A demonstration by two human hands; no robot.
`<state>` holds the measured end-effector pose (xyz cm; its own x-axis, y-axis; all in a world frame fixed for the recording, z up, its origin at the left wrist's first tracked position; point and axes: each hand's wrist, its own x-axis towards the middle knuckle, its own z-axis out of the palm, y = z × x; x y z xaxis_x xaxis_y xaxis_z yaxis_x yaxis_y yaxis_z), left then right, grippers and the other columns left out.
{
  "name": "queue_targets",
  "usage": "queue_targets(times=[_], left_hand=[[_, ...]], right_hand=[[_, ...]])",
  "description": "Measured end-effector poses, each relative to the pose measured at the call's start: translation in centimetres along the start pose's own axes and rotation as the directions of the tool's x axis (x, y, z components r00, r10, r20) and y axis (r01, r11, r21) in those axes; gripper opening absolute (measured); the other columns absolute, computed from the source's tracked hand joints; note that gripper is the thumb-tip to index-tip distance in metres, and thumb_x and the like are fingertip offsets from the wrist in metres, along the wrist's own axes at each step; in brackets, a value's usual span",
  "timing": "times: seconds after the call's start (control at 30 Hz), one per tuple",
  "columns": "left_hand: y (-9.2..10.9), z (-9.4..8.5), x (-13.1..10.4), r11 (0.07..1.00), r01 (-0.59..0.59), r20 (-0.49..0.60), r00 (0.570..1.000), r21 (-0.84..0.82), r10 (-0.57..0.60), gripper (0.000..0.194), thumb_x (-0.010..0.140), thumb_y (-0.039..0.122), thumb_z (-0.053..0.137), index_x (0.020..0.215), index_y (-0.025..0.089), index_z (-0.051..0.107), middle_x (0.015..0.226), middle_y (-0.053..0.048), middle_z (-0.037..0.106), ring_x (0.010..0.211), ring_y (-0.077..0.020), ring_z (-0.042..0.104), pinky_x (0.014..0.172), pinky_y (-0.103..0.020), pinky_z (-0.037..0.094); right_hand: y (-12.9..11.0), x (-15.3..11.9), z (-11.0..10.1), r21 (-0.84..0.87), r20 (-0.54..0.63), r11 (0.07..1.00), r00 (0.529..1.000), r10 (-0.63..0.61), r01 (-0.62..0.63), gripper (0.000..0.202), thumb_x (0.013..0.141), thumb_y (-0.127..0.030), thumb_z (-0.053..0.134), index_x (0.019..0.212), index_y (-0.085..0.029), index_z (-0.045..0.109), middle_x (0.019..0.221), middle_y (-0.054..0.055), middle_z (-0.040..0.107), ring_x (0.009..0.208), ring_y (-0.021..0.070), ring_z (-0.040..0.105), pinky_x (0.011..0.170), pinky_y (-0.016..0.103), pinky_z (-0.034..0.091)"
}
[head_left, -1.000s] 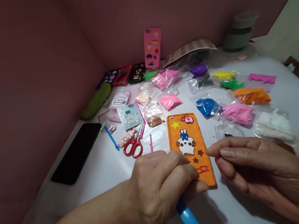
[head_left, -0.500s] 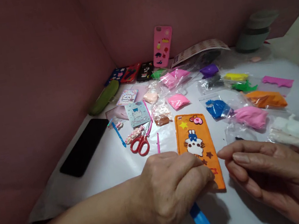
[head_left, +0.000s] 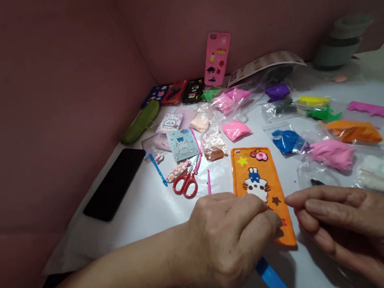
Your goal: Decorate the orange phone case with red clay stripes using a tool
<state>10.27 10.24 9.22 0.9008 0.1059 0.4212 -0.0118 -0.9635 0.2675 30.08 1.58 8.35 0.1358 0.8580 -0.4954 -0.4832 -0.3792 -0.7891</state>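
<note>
An orange phone case (head_left: 276, 174) lies on the white table, decorated with a white cat figure (head_left: 257, 189), a yellow star, cherries and brown stars. My left hand (head_left: 233, 240) is closed over its lower left part, fingertips bent down and partly hidden; whatever they grip cannot be made out. From beneath that hand a blue strip (head_left: 277, 281) runs toward the bottom edge. Beside the case's right edge is my right hand (head_left: 352, 220), its thumb pressed against its curled fingers; anything between them is too small or hidden to name.
Red scissors (head_left: 185, 185), a blue tool (head_left: 158, 170) and a black phone (head_left: 115, 184) lie left. Bags of blue (head_left: 287, 141), pink (head_left: 333, 154) and orange clay (head_left: 354, 131) are right. A pink case (head_left: 217, 59) leans on the back wall; a jar (head_left: 340, 43) stands back right.
The view has shifted a little, so the table's things appear farther right. Both hands keep nearly the same pose, and my left hand covers slightly more of the brown stars.
</note>
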Motion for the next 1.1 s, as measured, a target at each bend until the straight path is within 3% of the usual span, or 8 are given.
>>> queue_targets(times=[0.33,0.43,0.6,0.63,0.67,0.7,0.97,1.1], left_hand=[[-0.1,0.2,0.1,1.0,-0.026,-0.128,0.991,-0.002,0.025,0.03,0.105,0.015,0.034,0.098,0.006,0.062,0.079,-0.007,0.065,0.06,-0.0147,0.055,0.052,-0.027,0.046],[0.0,0.2,0.0,0.999,-0.031,-0.139,0.99,-0.006,0.03,0.027,0.105,0.017,0.038,0.099,0.007,0.062,0.08,-0.006,0.066,0.062,-0.0141,0.058,0.053,-0.027,0.045],[1.2,0.4,-0.6,1.0,0.008,-0.087,0.996,-0.031,-0.01,0.022,0.106,0.019,0.043,0.107,0.009,0.062,0.083,-0.005,0.068,0.067,-0.0131,0.06,0.058,-0.026,0.045],[1.6,0.5,-0.7,0.999,0.016,-0.07,0.997,-0.05,-0.019,0.022,0.106,0.019,0.044,0.109,0.009,0.063,0.084,-0.005,0.068,0.069,-0.0136,0.06,0.059,-0.027,0.045],[2.0,0.7,-0.8,0.993,0.113,-0.191,0.974,-0.042,-0.119,0.02,0.106,0.02,0.045,0.106,0.011,0.064,0.082,-0.003,0.067,0.067,-0.0129,0.058,0.06,-0.028,0.044],[2.3,0.8,-0.9,0.984,0.172,-0.204,0.962,-0.052,-0.179,0.02,0.106,0.021,0.045,0.107,0.013,0.064,0.083,-0.002,0.067,0.07,-0.0133,0.059,0.062,-0.028,0.046],[1.8,0.5,-0.3,0.996,0.06,-0.182,0.982,0.063,-0.048,0.028,0.107,0.018,0.04,0.093,0.015,0.064,0.076,0.0,0.066,0.06,-0.0102,0.056,0.052,-0.025,0.042],[0.9,-0.3,-0.4,0.999,0.047,0.0,0.999,-0.012,-0.047,0.026,0.107,0.021,0.041,0.124,0.011,0.058,0.095,-0.005,0.071,0.078,-0.0144,0.065,0.063,-0.027,0.049]], right_hand=[[0.5,-0.5,-0.8,-0.048,0.12,0.994,0.987,0.108,-0.103,0.034,0.064,-0.044,0.092,0.086,-0.022,0.08,0.064,0.005,0.066,0.047,0.0129,0.056,0.037,0.021,0.044],[1.1,-0.8,-1.2,-0.07,0.173,0.982,0.967,0.185,-0.175,0.024,0.071,-0.041,0.089,0.083,-0.022,0.081,0.064,0.004,0.068,0.043,0.006,0.048,0.038,0.016,0.036],[1.7,-1.0,-1.0,-0.149,0.234,0.981,0.959,0.158,-0.125,0.02,0.085,-0.04,0.079,0.089,-0.02,0.08,0.065,0.001,0.068,0.041,0.003,0.045,0.041,0.016,0.031],[1.6,-1.0,-0.8,-0.162,0.256,0.979,0.953,0.161,-0.121,0.022,0.086,-0.041,0.077,0.089,-0.019,0.079,0.064,0.0,0.067,0.041,0.0028,0.044,0.041,0.015,0.032],[1.5,-1.1,-0.7,-0.18,0.275,0.976,0.946,0.173,-0.126,0.024,0.086,-0.042,0.076,0.087,-0.018,0.079,0.061,0.0,0.066,0.04,0.0023,0.043,0.04,0.014,0.03],[1.4,-1.1,-0.6,-0.204,0.292,0.97,0.937,0.191,-0.134,0.026,0.086,-0.043,0.076,0.085,-0.017,0.078,0.059,-0.001,0.064,0.039,0.0018,0.042,0.039,0.014,0.03],[1.2,-1.4,-0.3,-0.239,0.307,0.955,0.92,0.245,-0.175,0.034,0.081,-0.047,0.078,0.071,-0.015,0.071,0.056,-0.001,0.063,0.037,0.0017,0.042,0.037,0.012,0.03],[1.3,-1.5,-0.3,-0.2,0.262,0.964,0.938,0.225,-0.176,0.027,0.079,-0.041,0.08,0.07,-0.016,0.072,0.055,-0.002,0.062,0.038,0.0018,0.041,0.038,0.012,0.029]])
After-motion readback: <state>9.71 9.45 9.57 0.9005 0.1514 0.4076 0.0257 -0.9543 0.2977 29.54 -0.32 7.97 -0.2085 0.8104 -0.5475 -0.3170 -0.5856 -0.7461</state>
